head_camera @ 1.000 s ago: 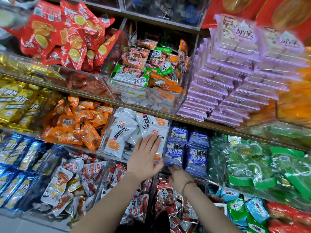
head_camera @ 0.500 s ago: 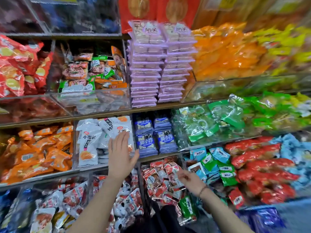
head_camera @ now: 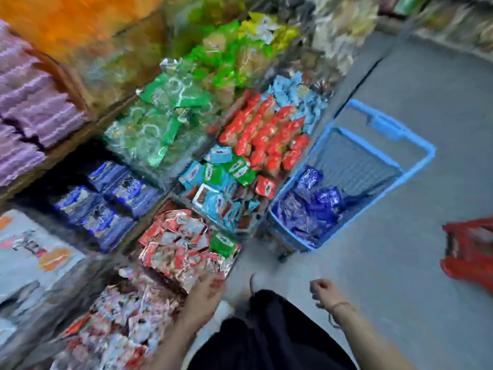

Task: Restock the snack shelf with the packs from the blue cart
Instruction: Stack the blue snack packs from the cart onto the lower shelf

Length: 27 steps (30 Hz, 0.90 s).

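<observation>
Fingers curl empty on the right hand (head_camera: 324, 291), blur unreadably on the left hand (head_camera: 205, 292) beside crinkly foil packs (head_camera: 181, 249).

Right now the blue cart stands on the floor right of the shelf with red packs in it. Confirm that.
Not quite: the colour is wrong. The head view shows the blue cart standing on the floor right of the shelf with dark blue packs in it, not red ones.
</observation>
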Available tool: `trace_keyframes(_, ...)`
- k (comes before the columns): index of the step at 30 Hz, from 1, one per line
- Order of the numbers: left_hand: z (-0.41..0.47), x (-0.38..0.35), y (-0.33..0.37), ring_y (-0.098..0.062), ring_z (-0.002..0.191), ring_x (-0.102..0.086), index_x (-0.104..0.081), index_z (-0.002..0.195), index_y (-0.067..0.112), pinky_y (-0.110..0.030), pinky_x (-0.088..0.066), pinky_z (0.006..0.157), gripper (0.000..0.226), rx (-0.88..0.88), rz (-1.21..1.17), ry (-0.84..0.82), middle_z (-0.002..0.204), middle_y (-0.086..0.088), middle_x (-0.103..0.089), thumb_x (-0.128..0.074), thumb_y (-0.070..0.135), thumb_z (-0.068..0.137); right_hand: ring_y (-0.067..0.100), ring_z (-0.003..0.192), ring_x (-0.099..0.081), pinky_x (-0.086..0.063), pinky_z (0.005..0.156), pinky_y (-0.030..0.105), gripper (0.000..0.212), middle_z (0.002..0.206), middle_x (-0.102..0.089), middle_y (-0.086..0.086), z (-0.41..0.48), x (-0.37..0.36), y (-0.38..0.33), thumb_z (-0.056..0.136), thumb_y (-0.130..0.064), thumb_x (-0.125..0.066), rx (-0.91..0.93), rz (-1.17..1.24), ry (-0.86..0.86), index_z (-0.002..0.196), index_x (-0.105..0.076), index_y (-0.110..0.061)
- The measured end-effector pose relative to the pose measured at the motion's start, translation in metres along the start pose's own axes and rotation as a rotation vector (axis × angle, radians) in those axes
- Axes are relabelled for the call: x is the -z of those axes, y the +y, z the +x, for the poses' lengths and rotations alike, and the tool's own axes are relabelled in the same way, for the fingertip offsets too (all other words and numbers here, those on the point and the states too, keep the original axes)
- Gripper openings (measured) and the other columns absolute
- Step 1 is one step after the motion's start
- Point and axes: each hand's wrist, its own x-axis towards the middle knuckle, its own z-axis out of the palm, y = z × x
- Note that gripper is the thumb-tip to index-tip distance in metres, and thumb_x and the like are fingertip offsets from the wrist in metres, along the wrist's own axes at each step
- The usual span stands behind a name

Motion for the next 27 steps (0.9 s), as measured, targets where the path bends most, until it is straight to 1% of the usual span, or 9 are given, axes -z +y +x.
trace_keyframes(2,0.002,-0.017,0.001,-0.015,0.085,-0.058,-0.062,0.111,0.002,-0.003,-0.040,0.063,0.021,0.099,0.002,-0.099,0.098,-0.012,-0.066,-0.060,0.009,0.092,0.019,0.056,-0.034,-0.026,0.053,0.023,0.017,0.073,-0.043,0.012,-0.007,0.014,0.037,0.096,-0.006,-0.044,-0.111,0.090,0.026,0.080,-0.047,-0.003)
trace_keyframes(5,0.005,-0.038,0.005,-0.016,0.072,-0.053,-0.059,0.089,0.002,-0.007,-0.043,0.054,0.007,0.188,-0.034,-0.117,0.078,-0.008,-0.058,-0.055,-0.003,0.092,0.020,0.057,-0.034,-0.026,0.055,0.024,0.024,0.065,-0.040,0.007,-0.009,0.036,0.081,0.095,-0.004,-0.044,-0.242,0.213,0.074,0.071,-0.044,-0.004)
trace_keyframes(9,0.018,-0.068,0.014,-0.005,0.052,-0.050,-0.054,0.073,0.011,-0.017,-0.035,0.047,0.026,0.271,-0.027,-0.221,0.068,-0.002,-0.053,-0.047,0.008,0.098,0.016,0.054,-0.030,-0.023,0.054,0.022,0.033,0.060,-0.033,0.006,-0.003,0.062,0.119,0.091,0.004,-0.041,-0.285,0.334,0.075,0.062,-0.039,-0.012)
trace_keyframes(11,0.030,-0.089,0.014,0.000,0.042,-0.045,-0.052,0.070,0.013,-0.014,-0.029,0.041,0.029,0.319,-0.037,-0.195,0.063,0.001,-0.050,-0.044,0.012,0.099,0.014,0.052,-0.027,-0.021,0.052,0.020,0.035,0.058,-0.030,0.006,0.004,0.079,0.136,0.088,0.005,-0.041,-0.275,0.296,0.056,0.059,-0.037,-0.015)
trace_keyframes(13,0.039,-0.111,0.014,-0.005,0.045,-0.048,-0.055,0.075,0.011,-0.014,-0.025,0.042,0.024,0.390,-0.070,-0.127,0.064,-0.001,-0.053,-0.048,0.012,0.097,0.015,0.050,-0.032,-0.024,0.047,0.017,0.034,0.056,-0.034,0.004,0.012,0.105,0.150,0.088,0.001,-0.043,-0.275,0.210,0.027,0.059,-0.040,-0.015)
trace_keyframes(15,0.047,-0.139,0.018,-0.012,0.050,-0.049,-0.055,0.072,0.011,-0.016,-0.029,0.045,0.024,0.448,-0.122,-0.084,0.065,-0.005,-0.054,-0.051,0.011,0.096,0.015,0.053,-0.037,-0.029,0.048,0.019,0.031,0.059,-0.040,0.003,0.023,0.138,0.161,0.090,-0.006,-0.046,-0.270,0.125,-0.015,0.060,-0.043,-0.016)
trace_keyframes(20,0.059,-0.215,0.049,-0.022,0.072,-0.055,-0.057,0.072,0.013,-0.026,-0.038,0.061,0.018,0.542,-0.263,0.019,0.077,-0.011,-0.061,-0.058,0.024,0.086,0.013,0.047,-0.036,-0.023,0.045,0.018,0.030,0.058,-0.038,0.002,0.058,0.232,0.178,0.090,-0.006,-0.046,-0.231,0.015,-0.091,0.062,-0.039,-0.016)
trace_keyframes(23,0.060,-0.255,0.080,-0.021,0.070,-0.051,-0.055,0.076,0.013,-0.026,-0.037,0.060,0.016,0.563,-0.303,0.018,0.077,-0.009,-0.056,-0.049,0.016,0.091,0.013,0.047,-0.036,-0.022,0.048,0.018,0.027,0.059,-0.040,0.003,0.073,0.283,0.179,0.091,-0.004,-0.045,-0.235,0.059,-0.077,0.066,-0.041,-0.015)
trace_keyframes(27,0.067,-0.283,0.112,-0.018,0.064,-0.051,-0.058,0.076,0.011,-0.026,-0.034,0.058,0.017,0.549,-0.296,0.052,0.070,-0.005,-0.056,-0.050,0.014,0.091,0.013,0.048,-0.039,-0.023,0.048,0.018,0.026,0.061,-0.045,0.002,0.098,0.328,0.166,0.091,-0.004,-0.046,-0.212,0.089,-0.076,0.068,-0.047,-0.016)
